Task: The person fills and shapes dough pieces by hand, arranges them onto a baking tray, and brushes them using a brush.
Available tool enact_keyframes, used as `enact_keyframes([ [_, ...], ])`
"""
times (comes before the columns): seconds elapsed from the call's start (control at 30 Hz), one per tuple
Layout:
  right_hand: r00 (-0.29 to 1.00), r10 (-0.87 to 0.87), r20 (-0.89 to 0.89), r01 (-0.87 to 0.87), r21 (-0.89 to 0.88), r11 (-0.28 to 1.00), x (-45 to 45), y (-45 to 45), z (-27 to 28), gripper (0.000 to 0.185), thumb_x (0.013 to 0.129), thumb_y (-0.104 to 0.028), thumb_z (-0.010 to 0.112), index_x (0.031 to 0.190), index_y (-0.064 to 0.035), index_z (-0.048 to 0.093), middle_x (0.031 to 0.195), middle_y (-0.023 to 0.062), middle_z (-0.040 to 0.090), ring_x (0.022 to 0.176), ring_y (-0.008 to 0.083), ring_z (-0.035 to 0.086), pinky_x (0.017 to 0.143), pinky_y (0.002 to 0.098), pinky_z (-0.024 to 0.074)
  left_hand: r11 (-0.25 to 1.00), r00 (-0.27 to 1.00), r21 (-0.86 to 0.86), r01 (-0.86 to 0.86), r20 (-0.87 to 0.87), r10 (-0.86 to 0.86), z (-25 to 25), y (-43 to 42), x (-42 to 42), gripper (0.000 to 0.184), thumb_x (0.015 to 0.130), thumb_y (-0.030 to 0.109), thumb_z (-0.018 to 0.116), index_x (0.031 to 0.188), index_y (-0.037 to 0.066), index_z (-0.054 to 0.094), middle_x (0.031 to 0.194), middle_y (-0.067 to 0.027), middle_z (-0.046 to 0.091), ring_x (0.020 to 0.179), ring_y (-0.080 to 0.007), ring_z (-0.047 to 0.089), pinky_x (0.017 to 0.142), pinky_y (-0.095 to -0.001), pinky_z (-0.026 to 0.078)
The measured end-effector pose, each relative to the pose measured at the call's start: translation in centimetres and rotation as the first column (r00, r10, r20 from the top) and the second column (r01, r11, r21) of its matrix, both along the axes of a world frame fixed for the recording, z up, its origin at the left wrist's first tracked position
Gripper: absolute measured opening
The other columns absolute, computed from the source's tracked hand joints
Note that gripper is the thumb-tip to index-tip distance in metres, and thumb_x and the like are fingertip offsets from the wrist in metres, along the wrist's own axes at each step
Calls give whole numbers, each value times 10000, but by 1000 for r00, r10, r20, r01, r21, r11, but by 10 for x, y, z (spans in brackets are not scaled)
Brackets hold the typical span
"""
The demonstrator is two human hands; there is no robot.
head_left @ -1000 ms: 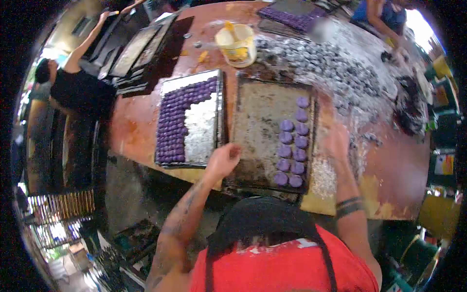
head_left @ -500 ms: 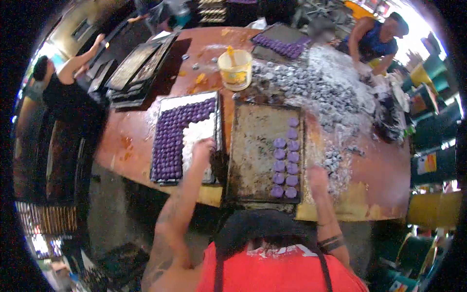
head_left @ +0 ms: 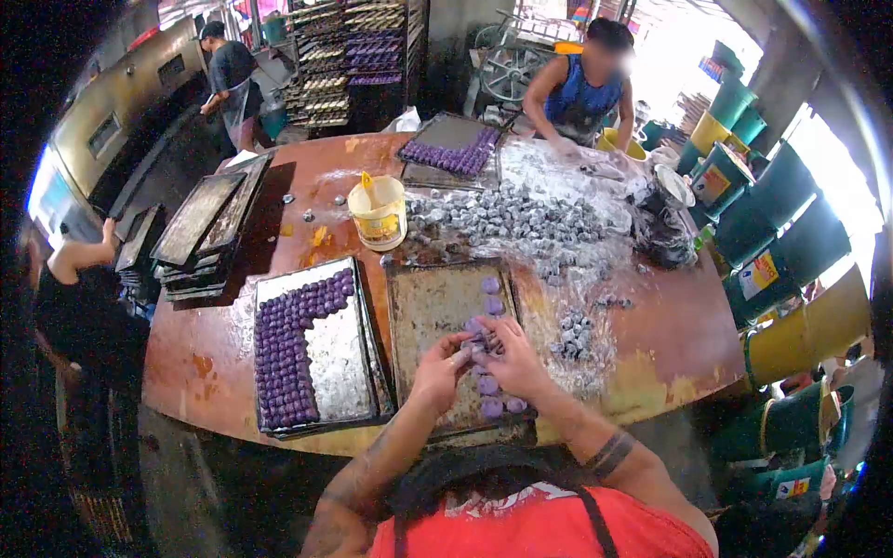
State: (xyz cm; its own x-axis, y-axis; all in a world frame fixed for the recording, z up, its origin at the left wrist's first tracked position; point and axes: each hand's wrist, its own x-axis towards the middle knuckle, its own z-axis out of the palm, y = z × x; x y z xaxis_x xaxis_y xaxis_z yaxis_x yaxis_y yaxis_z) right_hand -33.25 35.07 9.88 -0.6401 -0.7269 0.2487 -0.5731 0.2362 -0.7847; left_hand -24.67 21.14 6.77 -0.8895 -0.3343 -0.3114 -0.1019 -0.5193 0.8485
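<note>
Both my hands meet over the right part of a worn baking tray (head_left: 419,307). My left hand (head_left: 441,372) has its fingers curled together, pinching something small that I cannot make out. My right hand (head_left: 512,358) touches it from the other side, fingers bent round a purple piece. Flat purple dough rounds (head_left: 491,385) lie in columns beneath and beside the hands; some are hidden. To the left, a second tray (head_left: 339,367) holds rows of dark purple balls (head_left: 279,358) along its left and top, with white powder over the rest.
A bucket (head_left: 379,223) with a yellow tool stands behind the trays. Floured dough pieces (head_left: 521,219) spread across the table's back and right. Stacked trays (head_left: 200,219) sit at the left. A co-worker (head_left: 581,93) works at the far side; other people are at the left. Bins line the right.
My hands, apart before, have come together over the worn tray. My left hand has left the tray of balls, and my right hand has moved in from the floury table. The view has tilted up.
</note>
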Motion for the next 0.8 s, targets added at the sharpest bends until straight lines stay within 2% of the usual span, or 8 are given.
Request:
enact_keyframes([
  [0.2, 706, 74, 705, 202, -300, 932, -30, 4, -10, 272, 845, -200, 720, 1042, -28, 644, 959, 96, 661, 890, 163, 625, 788, 336, 511, 975, 992, 223, 17, -122, 10, 42, 8, -19, 276, 886, 1, 636, 1155, -3, 573, 1113, -98, 624, 962, -173, 623, 832, -322, 531],
  [0.23, 760, -9, 650, 255, -285, 924, -27, 2, -1, 254, 850, -194, 716, 1030, -30, 646, 962, 87, 655, 879, 156, 621, 779, 335, 510, 954, 989, 296, 41, -147, 4, 45, 9, -24, 276, 876, -5, 647, 1143, -7, 577, 1119, -103, 623, 966, -172, 624, 835, -328, 531],
  [0.33, 741, 11, 672, 389, -441, 809, -2, -12, 31, 216, 829, -132, 721, 1011, -37, 654, 993, 75, 637, 864, 189, 625, 778, 338, 505, 988, 996, -140, -58, -76, 48, 45, 2, -35, 280, 879, 7, 653, 1147, -23, 576, 1094, -104, 629, 987, -165, 615, 842, -323, 525],
  [0.43, 910, -205, 360, 325, -312, 893, -9, 1, 50, 260, 851, 8, 640, 1109, -18, 644, 1101, 47, 575, 970, 140, 565, 869, 274, 461, 836, 964, -512, -196, -256, 70, 43, 27, -27, 275, 901, 31, 638, 1161, -32, 574, 1059, -93, 637, 981, -148, 607, 815, -281, 514],
  [0.47, 954, -292, 64, 298, -289, 910, -16, 3, 38, 258, 830, 0, 654, 1082, -47, 681, 1189, 89, 591, 1027, 207, 595, 901, 300, 463, 915, 925, -263, -307, -307, 222, 47, 40, -32, 283, 914, 59, 635, 1176, -24, 572, 1057, -83, 633, 963, -145, 609, 808, -258, 512],
  [0.57, 969, -143, -202, 76, -306, 949, -24, 8, 10, 316, 813, -21, 675, 1123, -79, 678, 1300, 116, 569, 1131, 297, 585, 961, 357, 452, 974, 994, 204, -97, -22, 103, 40, 18, -37, 285, 904, 51, 645, 1170, -20, 570, 1067, -87, 628, 969, -164, 619, 829, -286, 521],
  [0.73, 953, 146, -267, -192, -154, 969, -47, 16, 28, 558, 705, -208, 809, 1214, -116, 600, 1216, 98, 640, 1177, 336, 563, 1005, 442, 437, 992, 1000, 123, -9, 30, 6, 49, 13, -24, 347, 847, 61, 705, 1164, -4, 581, 1046, -82, 645, 945, -191, 637, 814, -322, 531],
  [0.8, 936, 295, -192, -335, -232, 913, -57, 6, 13, 459, 700, -199, 804, 1107, -99, 619, 1193, 98, 650, 1139, 334, 583, 972, 440, 458, 978, 999, 201, 48, 5, -50, 37, 26, -27, 380, 810, 54, 735, 1158, 10, 588, 1056, -82, 645, 952, -204, 638, 839, -341, 522],
])
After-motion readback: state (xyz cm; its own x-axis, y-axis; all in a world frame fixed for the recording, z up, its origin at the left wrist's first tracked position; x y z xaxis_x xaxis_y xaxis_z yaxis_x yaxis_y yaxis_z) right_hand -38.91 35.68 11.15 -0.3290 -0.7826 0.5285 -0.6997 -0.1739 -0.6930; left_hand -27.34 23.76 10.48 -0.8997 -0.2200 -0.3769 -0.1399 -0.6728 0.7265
